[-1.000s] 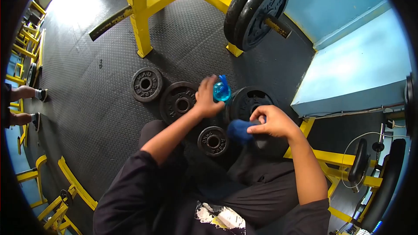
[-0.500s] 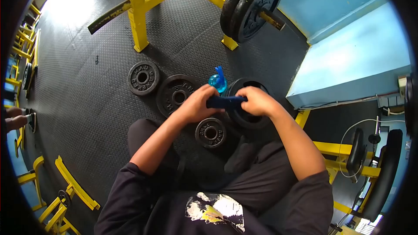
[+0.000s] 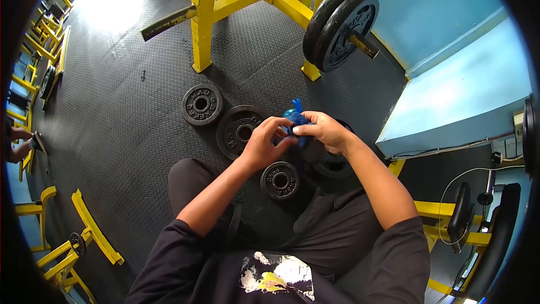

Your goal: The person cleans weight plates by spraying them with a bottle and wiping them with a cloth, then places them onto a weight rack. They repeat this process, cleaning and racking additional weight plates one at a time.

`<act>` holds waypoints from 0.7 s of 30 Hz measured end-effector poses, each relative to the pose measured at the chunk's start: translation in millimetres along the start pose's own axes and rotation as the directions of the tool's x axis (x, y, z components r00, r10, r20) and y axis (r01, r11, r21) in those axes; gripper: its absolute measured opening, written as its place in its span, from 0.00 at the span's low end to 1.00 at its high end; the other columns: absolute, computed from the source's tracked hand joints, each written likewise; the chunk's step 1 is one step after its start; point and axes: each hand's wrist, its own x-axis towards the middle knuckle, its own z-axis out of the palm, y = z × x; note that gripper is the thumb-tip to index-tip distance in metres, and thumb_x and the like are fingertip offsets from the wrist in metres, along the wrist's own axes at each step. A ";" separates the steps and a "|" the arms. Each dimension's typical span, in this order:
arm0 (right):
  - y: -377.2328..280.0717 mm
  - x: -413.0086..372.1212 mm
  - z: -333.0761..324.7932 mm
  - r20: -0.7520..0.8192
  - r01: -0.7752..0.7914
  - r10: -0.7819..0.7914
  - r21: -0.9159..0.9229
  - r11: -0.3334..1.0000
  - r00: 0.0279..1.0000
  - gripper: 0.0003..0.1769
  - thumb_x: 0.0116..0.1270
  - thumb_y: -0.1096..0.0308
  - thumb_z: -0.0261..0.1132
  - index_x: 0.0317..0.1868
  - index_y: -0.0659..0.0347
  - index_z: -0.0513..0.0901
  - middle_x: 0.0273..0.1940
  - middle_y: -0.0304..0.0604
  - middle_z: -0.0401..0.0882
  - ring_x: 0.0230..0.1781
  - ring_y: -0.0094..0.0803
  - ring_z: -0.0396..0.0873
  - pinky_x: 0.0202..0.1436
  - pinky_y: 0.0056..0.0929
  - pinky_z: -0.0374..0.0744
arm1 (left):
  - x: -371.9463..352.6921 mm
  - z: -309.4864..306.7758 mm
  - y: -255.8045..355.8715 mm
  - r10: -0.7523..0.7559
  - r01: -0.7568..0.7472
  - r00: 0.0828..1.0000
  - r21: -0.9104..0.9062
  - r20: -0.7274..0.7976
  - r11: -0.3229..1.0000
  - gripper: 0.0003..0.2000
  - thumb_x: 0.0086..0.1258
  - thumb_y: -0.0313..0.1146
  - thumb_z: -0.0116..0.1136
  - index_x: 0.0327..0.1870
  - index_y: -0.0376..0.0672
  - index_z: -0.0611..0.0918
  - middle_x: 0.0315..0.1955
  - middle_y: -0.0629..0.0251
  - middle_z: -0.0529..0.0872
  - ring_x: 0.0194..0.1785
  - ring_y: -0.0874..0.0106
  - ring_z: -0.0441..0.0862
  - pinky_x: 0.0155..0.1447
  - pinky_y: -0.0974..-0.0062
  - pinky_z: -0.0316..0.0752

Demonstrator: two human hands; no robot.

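A bunched dark blue cloth (image 3: pixel 301 120) is pinched between the thumb and fingers of my right hand (image 3: pixel 325 130). My left hand (image 3: pixel 266 142) is just left of the cloth, thumb and fingers apart, its fingertips close to the cloth's edge. Behind the cloth stands a blue bottle (image 3: pixel 297 104), mostly hidden. Black weight plates lie flat on the floor around my hands: a medium plate (image 3: pixel 190 114) at left, a large plate (image 3: pixel 226 136) partly under my left hand, a small plate (image 3: pixel 271 191) nearer me, and another large plate (image 3: pixel 340 170) beneath my right hand.
A yellow steel rack (image 3: pixel 202 39) stands ahead, with black plates (image 3: pixel 343 31) on its right peg and a bare peg (image 3: pixel 169 22) at left. A light blue wall ledge (image 3: pixel 450 90) is at right. Another person's leg (image 3: pixel 22 149) shows at far left.
The cloth, earlier stretched between both hands, is now bunched in my right hand. My left hand has loosened and moved slightly apart. The view has shifted, so the floor items sit further right.
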 end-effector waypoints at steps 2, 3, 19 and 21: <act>-0.7 -2.2 -3.7 0.051 -0.006 0.002 0.065 0.998 0.999 0.21 0.66 0.72 0.67 0.59 0.66 0.77 0.46 0.39 0.82 0.45 0.25 0.81 0.52 0.27 0.80 | -0.1 6.7 -5.9 0.050 -0.047 0.989 0.024 -0.143 0.999 0.13 0.63 0.22 0.68 0.49 0.38 0.82 0.44 0.59 0.85 0.39 0.70 0.88 0.43 0.75 0.83; -2.9 -4.7 -4.2 0.062 -0.014 0.010 0.078 0.997 0.998 0.23 0.66 0.73 0.67 0.61 0.66 0.75 0.47 0.40 0.81 0.46 0.25 0.81 0.52 0.27 0.81 | 1.7 6.9 -5.5 0.113 -0.105 0.971 0.049 -0.211 0.993 0.11 0.64 0.21 0.67 0.47 0.38 0.83 0.44 0.58 0.85 0.40 0.70 0.88 0.43 0.75 0.83; -4.6 -29.1 1.8 -0.154 0.119 -0.106 0.077 0.990 0.982 0.16 0.73 0.63 0.66 0.57 0.58 0.79 0.46 0.33 0.82 0.45 0.23 0.81 0.48 0.22 0.81 | -7.9 39.9 6.3 -0.119 0.066 0.973 -0.255 -0.198 0.965 0.15 0.67 0.27 0.68 0.53 0.37 0.80 0.43 0.63 0.85 0.43 0.76 0.83 0.45 0.80 0.78; -6.5 -30.6 5.9 -0.186 0.234 -0.234 -0.018 0.972 0.954 0.16 0.66 0.66 0.70 0.52 0.61 0.82 0.45 0.39 0.83 0.45 0.30 0.83 0.48 0.27 0.81 | -4.5 33.9 0.2 -0.192 0.116 0.963 -0.348 -0.191 0.930 0.14 0.68 0.26 0.67 0.52 0.36 0.80 0.41 0.66 0.85 0.42 0.79 0.83 0.45 0.81 0.78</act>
